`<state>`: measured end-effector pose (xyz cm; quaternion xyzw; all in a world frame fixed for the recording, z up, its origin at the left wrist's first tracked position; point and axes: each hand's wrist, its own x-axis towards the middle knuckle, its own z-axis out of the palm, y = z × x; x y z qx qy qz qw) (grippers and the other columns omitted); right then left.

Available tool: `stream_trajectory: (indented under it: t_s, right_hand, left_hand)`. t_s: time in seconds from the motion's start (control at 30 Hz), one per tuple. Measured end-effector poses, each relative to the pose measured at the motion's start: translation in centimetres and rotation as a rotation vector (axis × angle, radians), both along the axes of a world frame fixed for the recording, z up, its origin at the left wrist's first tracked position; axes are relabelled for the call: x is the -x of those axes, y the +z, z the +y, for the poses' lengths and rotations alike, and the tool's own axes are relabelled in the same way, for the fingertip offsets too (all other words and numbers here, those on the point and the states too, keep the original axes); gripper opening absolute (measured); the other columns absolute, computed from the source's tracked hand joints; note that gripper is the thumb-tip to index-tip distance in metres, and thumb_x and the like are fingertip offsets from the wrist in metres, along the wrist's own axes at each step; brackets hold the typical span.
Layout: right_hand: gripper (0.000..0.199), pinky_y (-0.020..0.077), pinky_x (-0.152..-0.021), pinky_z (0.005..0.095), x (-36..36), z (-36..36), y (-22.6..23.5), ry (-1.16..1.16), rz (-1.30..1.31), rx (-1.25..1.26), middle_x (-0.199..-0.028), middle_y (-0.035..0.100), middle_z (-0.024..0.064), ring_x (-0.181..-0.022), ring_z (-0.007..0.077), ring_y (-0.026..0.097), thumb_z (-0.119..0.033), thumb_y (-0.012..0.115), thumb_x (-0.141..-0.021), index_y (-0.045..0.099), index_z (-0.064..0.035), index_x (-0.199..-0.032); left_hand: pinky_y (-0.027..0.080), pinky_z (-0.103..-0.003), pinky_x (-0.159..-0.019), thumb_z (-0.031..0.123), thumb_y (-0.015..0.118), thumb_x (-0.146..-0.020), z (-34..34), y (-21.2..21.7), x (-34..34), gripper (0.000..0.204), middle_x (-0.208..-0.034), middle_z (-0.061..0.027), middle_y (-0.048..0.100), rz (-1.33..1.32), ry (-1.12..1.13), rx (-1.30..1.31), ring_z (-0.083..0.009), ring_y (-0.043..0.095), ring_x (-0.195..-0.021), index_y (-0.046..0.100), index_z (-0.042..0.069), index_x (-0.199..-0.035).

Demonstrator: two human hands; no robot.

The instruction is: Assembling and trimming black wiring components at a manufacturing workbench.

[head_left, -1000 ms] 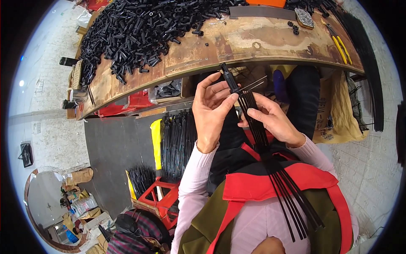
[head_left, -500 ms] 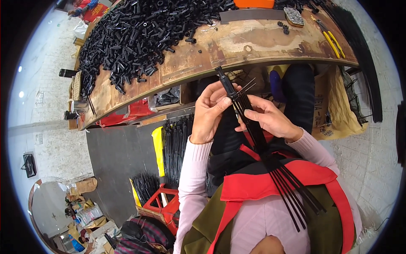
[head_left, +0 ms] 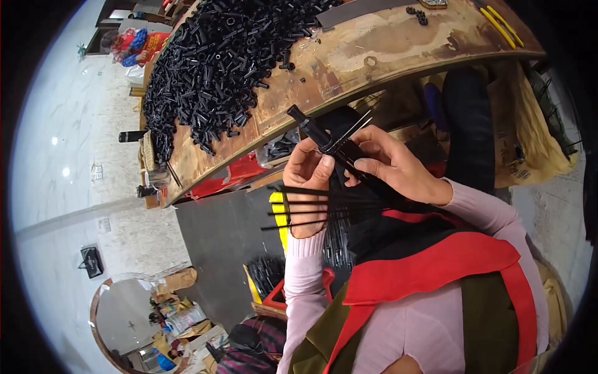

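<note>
Between my hands is a bundle of black umbrella ribs [head_left: 367, 184] fitted to a black plastic runner [head_left: 311, 129], its narrow end pointing up and left. My left hand [head_left: 309, 173] is closed around the runner's lower collar, with the thumb pressed at the rib joints. My right hand [head_left: 402, 167] pinches the ribs just below the collar between thumb and fingers. A few thin rods [head_left: 358, 128] stick out up and right from the collar. Several rib ends [head_left: 296, 209] fan leftward across my left wrist.
A large heap of black plastic runners [head_left: 215, 68] covers the left of the wooden bench [head_left: 374, 62]. Yellow-handled pliers [head_left: 498, 26] and small black rings [head_left: 417, 15] lie toward the right. Below left, a red crate [head_left: 279, 302] stands by black ribs [head_left: 266, 274]. Another person [head_left: 146, 47] is far left.
The bundle has turned, so rib ends that hung down over my lap now reach left across my left wrist. Both hands keep their grip. The view has shifted, moving the bench up.
</note>
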<state>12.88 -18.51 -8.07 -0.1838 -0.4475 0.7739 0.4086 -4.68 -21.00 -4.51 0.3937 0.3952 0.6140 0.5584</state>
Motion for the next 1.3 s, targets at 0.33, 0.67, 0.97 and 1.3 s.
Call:
stream_trajectory:
  t_s: [0.33, 0.67, 0.97, 1.3]
  right_hand:
    - [0.013, 0.0457, -0.081, 0.0235, -1.7, 4.0, -0.2, -0.004, -0.001, -0.024, -0.101, 0.063, 0.0027, -0.093, 0.0073, 0.058, -0.003, 0.057, -0.095, 0.054, -0.0023, -0.108]
    - [0.012, 0.0454, -0.078, 0.0211, -1.9, 5.9, -1.1, 0.033, 0.058, 0.114, -0.095, 0.065, 0.0007, -0.089, 0.0052, 0.059, -0.007, 0.06, -0.095, 0.058, -0.0017, -0.106]
    - [0.011, 0.0431, -0.072, 0.0201, -2.4, 6.7, -2.0, 0.039, 0.025, 0.115, -0.088, 0.064, -0.0017, -0.078, 0.0024, 0.055, -0.01, 0.062, -0.094, 0.06, -0.0024, -0.103]
    - [0.013, 0.0438, -0.074, 0.0208, -2.5, 6.7, -2.8, -0.02, 0.03, 0.074, -0.088, 0.064, -0.0003, -0.081, 0.0033, 0.056, -0.009, 0.062, -0.094, 0.058, -0.0025, -0.104]
  left_hand:
    - [0.056, -0.034, -0.076, 0.004, 0.064, -0.092, 3.2, 0.6, -1.4, 0.042, -0.109, -0.0104, 0.063, -0.078, -0.081, 0.09, -0.0204, 0.064, -0.093, 0.049, -0.001, -0.131]
    - [0.051, -0.028, -0.07, 0.01, 0.067, -0.091, 5.0, 0.1, -1.7, 0.043, -0.107, -0.0082, 0.061, -0.042, -0.131, 0.119, -0.0165, 0.062, -0.088, 0.048, 0.0, -0.129]
    - [0.051, -0.029, -0.068, 0.011, 0.065, -0.093, 5.6, -0.4, -1.6, 0.043, -0.106, -0.0083, 0.059, 0.02, -0.155, 0.124, -0.0166, 0.061, -0.084, 0.046, -0.001, -0.129]
    - [0.051, -0.032, -0.082, 0.002, 0.064, -0.09, 5.7, -1.2, -2.0, 0.047, -0.117, -0.0087, 0.059, 0.021, -0.053, 0.112, -0.0191, 0.061, -0.097, 0.046, 0.0, -0.133]
